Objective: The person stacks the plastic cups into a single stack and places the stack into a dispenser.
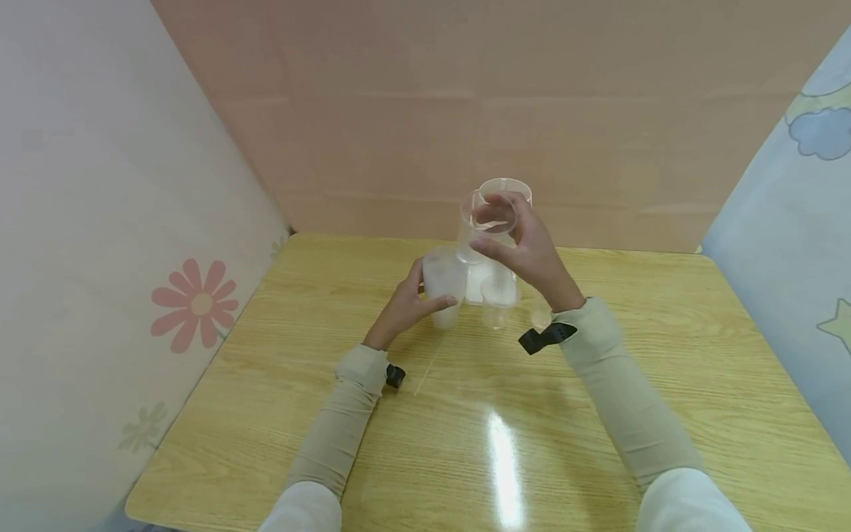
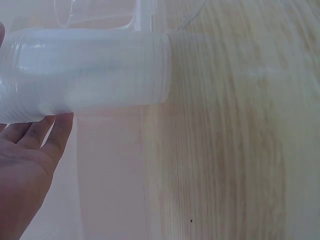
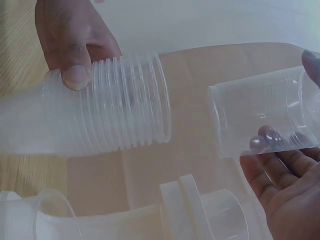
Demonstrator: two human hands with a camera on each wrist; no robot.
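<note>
My left hand [image 1: 411, 299] grips a stack of nested clear plastic cups [image 3: 125, 102], with the thumb across its near side in the right wrist view. The stack stands upright above the table in the head view. Up and to its right, my right hand [image 1: 527, 247] holds a single clear plastic cup [image 3: 265, 112] between thumb and fingers. That cup is apart from the stack's rims in the right wrist view. Close behind both hands is a translucent tube-shaped plastic piece with a white collar [image 3: 182, 210], partly hidden by the right hand in the head view.
The wooden table [image 1: 266, 384] meets a plain pinkish wall [image 1: 372, 148] at the back. Patterned panels stand on the left and right. A small clear round piece [image 1: 541, 316] sits near the right wrist. A thin pale strip [image 1: 425, 373] lies near the left wrist.
</note>
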